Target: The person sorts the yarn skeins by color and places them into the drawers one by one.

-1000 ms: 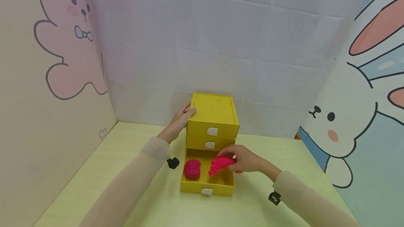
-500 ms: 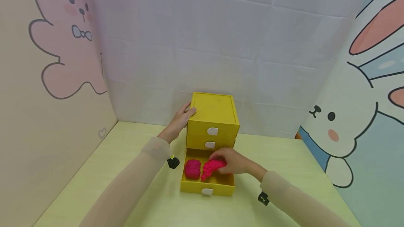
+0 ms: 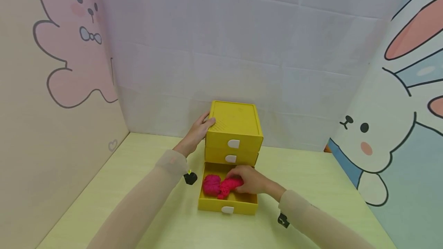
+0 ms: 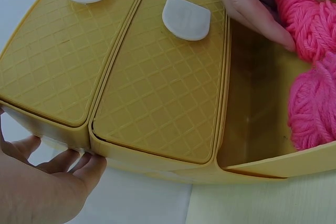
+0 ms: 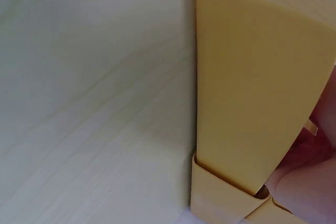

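In the head view, my left hand (image 3: 194, 133) rests on the left side of a yellow drawer cabinet (image 3: 235, 117), thumb over the top edge. The left wrist view shows its fingers (image 4: 79, 169) against the cabinet's side. The bottom drawer (image 3: 227, 205) is pulled out. Inside it, my right hand (image 3: 252, 180) holds a bright pink yarn skein (image 3: 228, 186), partly hidden by the fingers. A darker magenta yarn ball (image 3: 211, 185) sits at the drawer's left, touching the skein. In the right wrist view, the drawer's side wall (image 5: 252, 87) hides most of that hand.
The two upper drawers, with white tabs (image 3: 233, 143), are closed. The cabinet stands on a pale table (image 3: 145, 187) near a white cloth backdrop (image 3: 242, 41). Side panels with a pink cartoon animal (image 3: 81, 60) and a rabbit (image 3: 377, 145) flank the table.
My right hand has moved left and lower into the drawer with the pink yarn, bringing it against the magenta ball. My left hand has stayed on the cabinet.
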Motion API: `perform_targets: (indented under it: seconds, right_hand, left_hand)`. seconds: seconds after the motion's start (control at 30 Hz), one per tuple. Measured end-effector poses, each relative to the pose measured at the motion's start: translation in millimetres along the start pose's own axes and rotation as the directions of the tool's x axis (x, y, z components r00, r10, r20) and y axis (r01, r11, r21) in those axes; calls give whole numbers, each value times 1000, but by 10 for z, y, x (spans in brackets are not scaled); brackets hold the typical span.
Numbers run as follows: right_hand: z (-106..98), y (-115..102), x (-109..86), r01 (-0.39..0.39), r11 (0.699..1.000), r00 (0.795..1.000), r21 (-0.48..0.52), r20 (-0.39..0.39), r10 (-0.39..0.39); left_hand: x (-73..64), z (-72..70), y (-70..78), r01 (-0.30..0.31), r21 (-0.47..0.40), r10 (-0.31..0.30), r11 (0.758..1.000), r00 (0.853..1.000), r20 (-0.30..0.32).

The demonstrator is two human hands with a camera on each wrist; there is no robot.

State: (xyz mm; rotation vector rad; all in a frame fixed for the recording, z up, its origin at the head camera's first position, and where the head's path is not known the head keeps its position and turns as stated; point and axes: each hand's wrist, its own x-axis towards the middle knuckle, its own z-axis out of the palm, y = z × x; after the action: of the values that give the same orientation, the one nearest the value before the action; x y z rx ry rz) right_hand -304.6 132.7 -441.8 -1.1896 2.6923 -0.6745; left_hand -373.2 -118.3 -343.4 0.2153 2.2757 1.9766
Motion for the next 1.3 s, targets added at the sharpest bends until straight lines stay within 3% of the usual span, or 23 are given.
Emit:
perform_targets:
  seconds: [0.17,0.43,0.7,0.93,1.1,1.3]
  right_hand:
    - [-11,-11,-25,-15,1000,1000,1,10,15]
    - [-148,-25,-171,18,992,1000,126,-5,-18]
    - [-344,6,-473,45,980,994,193,-111,-24]
    - [-378,89,-733,20,982,983,186,-185,15]
    - [-341,150,-918,-35,978,985,206,-160,69]
    - [-279,219,-1082,-80,963,993,257,-64,100]
  left_hand:
    - [-2,3,7,3,-1,-3,1000,1000,-2]
    - [-25,5,6,13,-5,-13,1000,1000,-10]
    - [-49,11,21,8,1,-8,1000,1000,-3]
    - [-50,13,21,11,0,-11,1000,1000,-13]
    - [-49,24,17,1,3,-1,1000,1000,-1]
    - [-49,39,30,-1,5,1,1000,1000,-2]
